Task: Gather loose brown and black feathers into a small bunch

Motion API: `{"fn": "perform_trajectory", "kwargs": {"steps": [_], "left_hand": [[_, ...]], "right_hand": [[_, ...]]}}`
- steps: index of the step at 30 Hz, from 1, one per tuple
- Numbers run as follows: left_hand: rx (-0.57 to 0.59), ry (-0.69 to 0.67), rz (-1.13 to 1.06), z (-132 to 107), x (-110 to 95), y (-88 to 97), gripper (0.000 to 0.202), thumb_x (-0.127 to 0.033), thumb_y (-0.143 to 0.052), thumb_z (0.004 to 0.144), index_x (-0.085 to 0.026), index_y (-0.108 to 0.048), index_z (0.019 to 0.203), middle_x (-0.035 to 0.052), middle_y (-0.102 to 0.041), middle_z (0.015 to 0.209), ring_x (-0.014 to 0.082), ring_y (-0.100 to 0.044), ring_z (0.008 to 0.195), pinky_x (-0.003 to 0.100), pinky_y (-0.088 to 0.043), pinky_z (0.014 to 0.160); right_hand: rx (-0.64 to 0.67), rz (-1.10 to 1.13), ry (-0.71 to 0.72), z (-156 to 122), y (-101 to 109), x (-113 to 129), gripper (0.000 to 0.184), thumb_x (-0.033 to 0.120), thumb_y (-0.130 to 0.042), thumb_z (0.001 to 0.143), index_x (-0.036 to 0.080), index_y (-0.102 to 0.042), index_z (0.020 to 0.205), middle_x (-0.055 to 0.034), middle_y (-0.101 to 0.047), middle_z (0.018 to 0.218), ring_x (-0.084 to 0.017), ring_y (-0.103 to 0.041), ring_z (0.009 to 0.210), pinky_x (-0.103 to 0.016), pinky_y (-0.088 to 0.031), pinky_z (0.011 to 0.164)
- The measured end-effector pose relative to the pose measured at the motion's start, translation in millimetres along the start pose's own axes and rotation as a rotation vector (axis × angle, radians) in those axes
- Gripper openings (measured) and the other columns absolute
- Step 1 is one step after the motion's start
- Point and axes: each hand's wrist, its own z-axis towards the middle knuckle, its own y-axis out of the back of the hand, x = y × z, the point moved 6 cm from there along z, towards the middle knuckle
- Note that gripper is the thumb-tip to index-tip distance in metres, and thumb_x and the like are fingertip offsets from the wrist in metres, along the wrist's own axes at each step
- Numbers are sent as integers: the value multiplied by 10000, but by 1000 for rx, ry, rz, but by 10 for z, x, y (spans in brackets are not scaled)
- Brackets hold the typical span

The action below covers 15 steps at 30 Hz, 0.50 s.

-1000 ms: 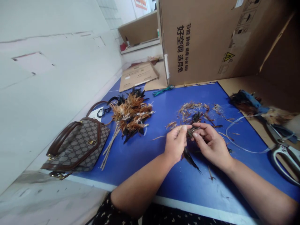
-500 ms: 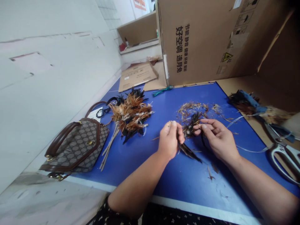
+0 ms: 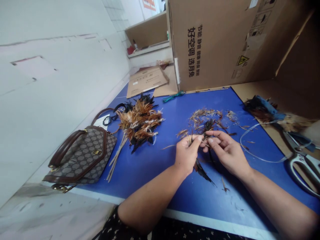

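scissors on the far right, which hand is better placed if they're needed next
Probably the right hand: it is clearly nearer the scissors, and the left hand would have to cross past it. The left also grips dark feathers; whether the right holds any is hard to tell.

- Dark feathers (image 3: 201, 170): upper ends hidden by the left hand (image 3: 185, 156).
- Right hand (image 3: 229, 154): item at fingertips too small to identify.
- Scissors (image 3: 298, 162): handles cut off by right edge.
- Large carton (image 3: 220, 43): top cut off.
- Flat cardboard (image 3: 146, 85): print illegible.
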Motion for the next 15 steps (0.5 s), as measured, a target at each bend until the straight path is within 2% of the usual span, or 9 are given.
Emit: {"fn": "perform_trajectory", "kwargs": {"steps": [3, 5, 8, 10, 12, 15], "left_hand": [[-130, -7, -52, 56, -24, 153, 395, -511, -842, 845, -145, -707, 909, -83, -433, 545, 44, -315, 469, 215, -245, 480], [-197, -37, -89, 95, -74, 248, 443, -492, -846, 847, -145, -708, 1086, -108, -384, 555, 43, -303, 465, 207, -226, 480], [-221, -52, -151, 130, -143, 307, 666, -441, -860, 845, -162, -584, 1382, -132, -358, 592, 44, -295, 470, 200, -223, 496], [-141, -18, -164, 130, -146, 255, 641, -419, -854, 854, -147, -568, 1359, -129, -359, 612, 45, -302, 492, 200, -248, 515], [-14, 22, -141, 102, -114, 156, 485, -432, -819, 888, -138, -611, 1212, -111, -368, 630, 52, -324, 528, 203, -290, 542], [178, 62, -37, 29, -31, 11, 378, -498, -725, 961, -148, -631, 1068, -76, -399, 672, 71, -381, 590, 214, -356, 593]], "right_hand": [[-134, -18, 5, 30, 139, -30, 475, 594, -709, 977, 207, -640, 1244, -112, -822, 1030, -235, -785, 915, -412, -628, 926], [-225, -39, 10, 46, 234, -42, 478, 602, -698, 981, 211, -644, 1251, -111, -829, 1045, -255, -787, 962, -437, -623, 949], [-282, -33, 30, 53, 299, -27, 473, 573, -691, 996, 219, -638, 1305, -93, -836, 1034, -279, -788, 1055, -459, -615, 989], [-240, 1, 68, 48, 266, 17, 470, 536, -684, 1014, 232, -617, 1366, -89, -833, 1109, -284, -752, 1204, -486, -563, 1108], [-159, 42, 104, 30, 193, 69, 474, 503, -664, 1037, 253, -585, 1433, -87, -813, 1222, -274, -679, 1349, -511, -474, 1226], [-61, 49, 127, -17, 86, 121, 514, 468, -629, 1065, 287, -528, 1535, -79, -773, 1335, -263, -595, 1451, -534, -425, 1277]]}}
